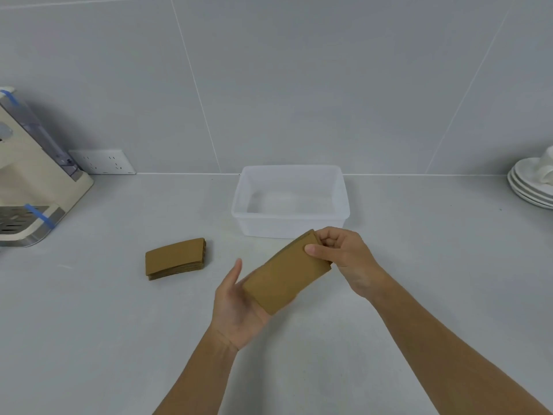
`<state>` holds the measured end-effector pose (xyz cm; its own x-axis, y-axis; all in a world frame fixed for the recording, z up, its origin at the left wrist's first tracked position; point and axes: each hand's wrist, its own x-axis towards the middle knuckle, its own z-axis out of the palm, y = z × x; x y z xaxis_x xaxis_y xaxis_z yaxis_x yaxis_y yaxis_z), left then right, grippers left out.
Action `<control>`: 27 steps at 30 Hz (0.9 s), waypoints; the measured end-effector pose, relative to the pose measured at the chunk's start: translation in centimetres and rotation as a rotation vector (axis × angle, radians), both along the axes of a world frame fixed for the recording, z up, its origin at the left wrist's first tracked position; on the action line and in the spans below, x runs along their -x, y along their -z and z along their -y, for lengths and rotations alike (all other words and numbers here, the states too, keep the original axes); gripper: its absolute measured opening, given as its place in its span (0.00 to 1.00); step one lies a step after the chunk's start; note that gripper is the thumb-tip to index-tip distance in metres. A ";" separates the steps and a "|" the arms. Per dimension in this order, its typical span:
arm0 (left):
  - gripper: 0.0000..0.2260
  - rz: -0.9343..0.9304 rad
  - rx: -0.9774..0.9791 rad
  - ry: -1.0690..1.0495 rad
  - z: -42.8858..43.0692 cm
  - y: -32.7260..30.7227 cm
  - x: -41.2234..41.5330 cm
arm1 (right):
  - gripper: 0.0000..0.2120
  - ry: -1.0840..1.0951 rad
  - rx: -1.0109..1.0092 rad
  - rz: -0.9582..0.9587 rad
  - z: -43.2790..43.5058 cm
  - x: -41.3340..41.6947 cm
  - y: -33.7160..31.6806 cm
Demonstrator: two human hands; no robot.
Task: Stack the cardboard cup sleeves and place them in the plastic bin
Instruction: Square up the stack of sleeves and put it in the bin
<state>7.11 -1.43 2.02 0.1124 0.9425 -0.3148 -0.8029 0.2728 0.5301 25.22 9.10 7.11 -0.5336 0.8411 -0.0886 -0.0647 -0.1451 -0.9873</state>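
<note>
Both my hands hold a flat stack of brown cardboard cup sleeves (284,272) above the counter, just in front of the bin. My right hand (344,256) pinches its far end with thumb on top. My left hand (236,307) cradles the near end from below, palm up. A second stack of brown sleeves (175,259) lies flat on the counter to the left. The translucent plastic bin (344,199) stands behind my hands near the wall, with nothing brown inside it.
A cream coffee machine (33,181) with blue tape stands at the far left. A wall socket (103,161) sits beside it. White saucers (529,187) with a cup are stacked at the right edge. The grey counter (419,265) meets a tiled wall.
</note>
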 end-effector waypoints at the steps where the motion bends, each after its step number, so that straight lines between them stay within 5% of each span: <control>1: 0.34 -0.009 -0.021 -0.057 0.3 0.0 0.0 | 0.04 0.040 0.002 -0.022 0.1 0.1 0.1; 10: 0.12 -0.499 -0.018 -0.262 1.8 0.0 -1.0 | 0.04 0.229 0.066 -0.083 1.2 1.3 1.9; 27: 0.05 -0.588 0.263 -0.527 2.2 -0.1 0.9 | 0.06 0.061 -0.010 0.214 1.7 4.3 3.1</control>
